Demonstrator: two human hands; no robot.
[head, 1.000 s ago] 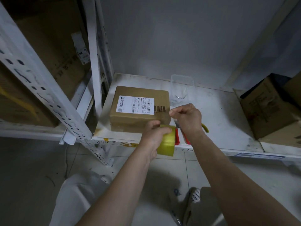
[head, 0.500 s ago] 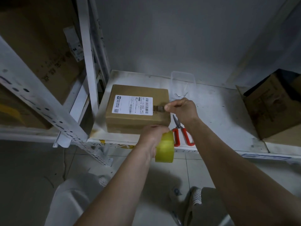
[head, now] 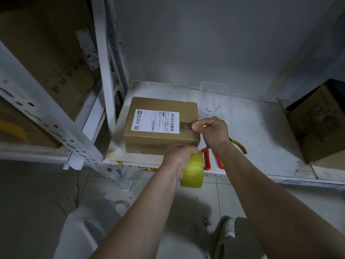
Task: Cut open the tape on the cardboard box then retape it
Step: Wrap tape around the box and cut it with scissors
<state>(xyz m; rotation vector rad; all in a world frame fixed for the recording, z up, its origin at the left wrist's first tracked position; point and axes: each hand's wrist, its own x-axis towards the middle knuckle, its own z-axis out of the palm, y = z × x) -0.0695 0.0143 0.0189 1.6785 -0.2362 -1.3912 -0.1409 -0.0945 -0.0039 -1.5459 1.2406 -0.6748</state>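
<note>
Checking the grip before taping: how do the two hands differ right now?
The left hand grips the yellow tape roll at the shelf's front edge; the right hand pinches something, likely the tape end, on the box top. The left sits lower and nearer, the right higher. Both have curled fingers.

Wall (head: 214, 38): plain grey, unlit and dim.
Floor (head: 37, 202): pale tiles with dark grout lines.
Shelf (head: 261, 131): white, scuffed board.
Uprights (head: 104, 68): white perforated metal posts at left.
</note>
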